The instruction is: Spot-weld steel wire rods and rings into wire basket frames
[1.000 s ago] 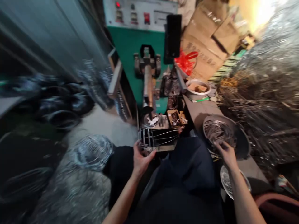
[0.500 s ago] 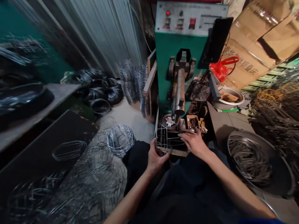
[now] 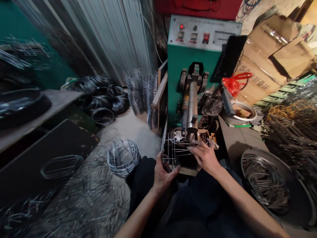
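Note:
A small wire frame [image 3: 170, 148] of thin crossed rods is held below the electrode arm [image 3: 192, 109] of a green machine [image 3: 203, 54]. My left hand [image 3: 162, 173] is closed on the frame's near left side, thumb and fingers at its edges. Just right of the frame, my right hand [image 3: 205, 155] has its fingers pinched together near the ends of thin rods; what exactly they grip is too small to make out. The frame's far end lies close to the arm's tip, and I cannot tell if they touch.
A round wire basket [image 3: 123, 157] sits left of my knee. Stacked wire rings [image 3: 151, 102] stand beside a wooden board. On the right are a wide pan [image 3: 297, 195] of metal rods, a white bowl [image 3: 229, 119] and cardboard boxes [image 3: 257, 72]. Loose wire covers the left floor.
The view has tilted up, so the machine appears lower and more of its red top shows. Both hands keep nearly the same hold, with the wire frame slightly shifted.

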### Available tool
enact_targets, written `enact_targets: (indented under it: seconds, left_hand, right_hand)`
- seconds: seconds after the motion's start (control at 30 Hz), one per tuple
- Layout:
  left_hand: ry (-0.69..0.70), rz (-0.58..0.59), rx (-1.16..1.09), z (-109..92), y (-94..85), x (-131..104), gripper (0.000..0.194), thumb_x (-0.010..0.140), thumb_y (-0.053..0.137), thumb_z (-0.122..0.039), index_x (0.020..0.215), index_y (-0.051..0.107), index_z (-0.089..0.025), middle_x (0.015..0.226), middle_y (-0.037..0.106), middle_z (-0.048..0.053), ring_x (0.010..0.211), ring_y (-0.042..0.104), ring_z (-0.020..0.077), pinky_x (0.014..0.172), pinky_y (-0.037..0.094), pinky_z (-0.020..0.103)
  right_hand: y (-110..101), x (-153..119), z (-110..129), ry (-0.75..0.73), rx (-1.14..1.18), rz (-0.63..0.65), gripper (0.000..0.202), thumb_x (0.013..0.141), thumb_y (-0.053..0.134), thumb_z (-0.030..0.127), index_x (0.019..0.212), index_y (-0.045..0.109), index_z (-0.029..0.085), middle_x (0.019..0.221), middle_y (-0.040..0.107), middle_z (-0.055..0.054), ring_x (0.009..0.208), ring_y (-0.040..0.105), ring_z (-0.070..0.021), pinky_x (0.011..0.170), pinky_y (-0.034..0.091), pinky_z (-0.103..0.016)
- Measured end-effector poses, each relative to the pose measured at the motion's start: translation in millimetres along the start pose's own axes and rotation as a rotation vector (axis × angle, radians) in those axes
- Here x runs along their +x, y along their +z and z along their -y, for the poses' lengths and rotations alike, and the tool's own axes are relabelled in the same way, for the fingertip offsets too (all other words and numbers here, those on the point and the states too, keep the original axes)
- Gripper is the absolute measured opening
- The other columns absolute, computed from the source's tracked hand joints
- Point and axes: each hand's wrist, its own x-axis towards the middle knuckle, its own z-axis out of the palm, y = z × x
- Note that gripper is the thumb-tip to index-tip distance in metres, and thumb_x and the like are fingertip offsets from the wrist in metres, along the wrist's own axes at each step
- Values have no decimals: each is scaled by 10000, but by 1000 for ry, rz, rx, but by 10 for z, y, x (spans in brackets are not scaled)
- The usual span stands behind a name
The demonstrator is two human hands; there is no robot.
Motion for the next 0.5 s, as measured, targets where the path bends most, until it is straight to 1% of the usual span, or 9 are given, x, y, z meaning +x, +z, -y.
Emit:
enact_targets:
  seconds: [0.1,0.17,0.33,0.5]
  left_hand:
    - [97,-44,118,-8,27,41,899,663,877,-355,1420,404,-245,1193,580,86,1032,623,248,898,513,345]
    - [120,-65,138,-27,34,64,878,660,878,-358,1400,422,-238,1173,590,87,1056,616,259,900,516,348]
    - [129,-65,138,-58,27,75,823,685,859,-365,1375,428,-243,1180,592,81,1044,626,245,922,519,354]
    - [98,-98,110,-110,44,55,812,679,862,-365,1352,422,-241,1131,591,68,936,647,217,825,549,324]
  right_hand:
    - [33,36,-45,-10,-13,-18,234,1003,537,156,1127,704,263,1012,765,-48,1166,609,-240,1116,178,-505]
    - [59,49,-77,-15,-40,-17,253,993,544,149,1143,708,269,1029,763,-53,1162,613,-244,1105,205,-499]
    - [76,65,-107,-8,1,2,277,1011,505,151,1149,706,282,1053,760,-53,1165,613,-244,1111,189,-514]
    - [63,104,-86,-21,16,-27,255,1025,507,181,1148,709,277,1031,765,-56,1153,618,-241,1099,190,-503]
